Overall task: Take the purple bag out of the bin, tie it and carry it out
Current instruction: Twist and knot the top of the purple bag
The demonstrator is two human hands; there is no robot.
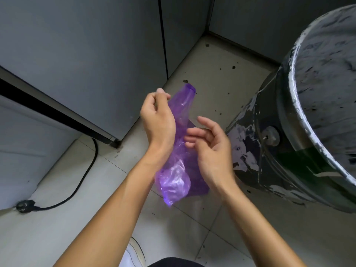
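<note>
Where the frame cuts it off at right, paint-spattered bin (300, 116) only partly seen, its inside hard to read; black cable (84, 176) on tiled floor (57, 218); purple bag (178, 170) out of bin, hanging between hands; left hand (157, 116) curled closed, pinching bag's top; right hand (211, 149) half open, fingertips touching bag

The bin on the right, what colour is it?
Black, smeared with patchy white paint, the bin; seen in the head view, the only one.

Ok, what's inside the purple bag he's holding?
The purple bag is translucent and looks limp and nearly flat; no contents show through it. The left hand pinches its upper end, and both hands cover its middle, so anything there is hidden. The right hand is open beside it.
</note>
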